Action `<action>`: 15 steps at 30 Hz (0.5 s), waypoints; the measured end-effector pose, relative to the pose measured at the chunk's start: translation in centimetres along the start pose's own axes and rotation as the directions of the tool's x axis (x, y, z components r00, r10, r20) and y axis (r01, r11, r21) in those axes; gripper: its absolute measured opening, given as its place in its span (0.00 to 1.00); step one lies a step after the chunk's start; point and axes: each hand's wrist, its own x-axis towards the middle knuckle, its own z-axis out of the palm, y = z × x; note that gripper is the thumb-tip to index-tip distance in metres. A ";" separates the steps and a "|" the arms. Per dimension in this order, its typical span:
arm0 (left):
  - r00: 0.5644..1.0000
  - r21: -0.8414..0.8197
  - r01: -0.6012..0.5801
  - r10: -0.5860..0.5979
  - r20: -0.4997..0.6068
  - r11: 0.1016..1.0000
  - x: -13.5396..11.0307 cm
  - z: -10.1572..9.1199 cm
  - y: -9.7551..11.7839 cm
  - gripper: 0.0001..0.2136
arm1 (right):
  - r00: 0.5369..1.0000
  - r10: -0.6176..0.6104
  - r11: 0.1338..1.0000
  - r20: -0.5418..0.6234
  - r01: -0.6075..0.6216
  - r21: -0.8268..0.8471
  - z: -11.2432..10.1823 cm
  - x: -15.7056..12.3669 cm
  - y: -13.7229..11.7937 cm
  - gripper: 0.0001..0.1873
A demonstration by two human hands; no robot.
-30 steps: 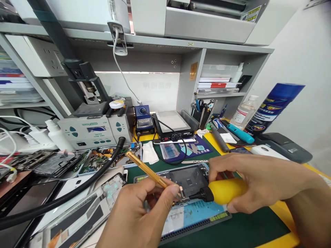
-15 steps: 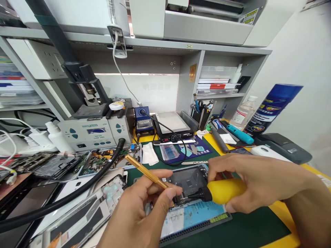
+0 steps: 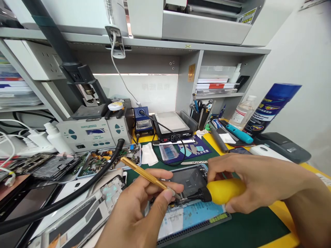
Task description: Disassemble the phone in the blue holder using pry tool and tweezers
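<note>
My left hand (image 3: pixel 144 203) is closed around a slim gold pen-shaped tool (image 3: pixel 142 173). Its silvery tip reaches down to the lower part of an opened phone (image 3: pixel 188 181). In my right hand (image 3: pixel 248 179) is a yellow bulb with a black nozzle (image 3: pixel 226 191), gripped from above. The thin end of the nozzle points left and lies close to the tool's tip, over the phone's lower edge. The phone sits on a blue repair pad (image 3: pixel 191 218) with a dark perforated rim. My left fingers hide part of the phone.
Phone frames (image 3: pixel 85 210) and a black hose (image 3: pixel 77 193) lie on the left. Behind them are a tray of circuit boards (image 3: pixel 103 160) and a soldering station (image 3: pixel 88 134). A heating plate (image 3: pixel 173 125) stands at the back, a spray can (image 3: pixel 271 106) at the right.
My left hand has shifted the gold tool slightly and tilted it flatter, and its silvery tip now shows by the nozzle. My right hand and the yellow bulb have barely moved.
</note>
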 end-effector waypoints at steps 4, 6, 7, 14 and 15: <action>1.000 0.021 -0.014 0.015 -0.020 1.000 0.0 0.1 -0.3 0.13 | 1.000 -0.009 1.000 -0.009 0.009 0.004 0.0 0.0 0.1 0.21; 1.000 0.015 -0.010 0.010 -0.025 1.000 0.0 0.1 -0.3 0.12 | 1.000 -0.008 1.000 -0.005 0.008 -0.001 0.0 -0.1 0.1 0.21; 1.000 0.011 -0.008 0.008 -0.028 1.000 0.0 0.1 -0.3 0.12 | 1.000 -0.005 1.000 -0.001 0.005 -0.005 0.0 -0.1 0.1 0.21; 1.000 0.023 0.005 -0.005 -0.021 1.000 0.0 0.0 0.0 0.11 | 1.000 0.007 1.000 -0.001 -0.007 -0.005 0.0 -0.1 0.2 0.20; 1.000 0.024 0.005 -0.005 -0.018 1.000 0.0 0.0 0.0 0.11 | 1.000 0.010 1.000 -0.009 -0.010 -0.009 0.0 0.0 0.2 0.21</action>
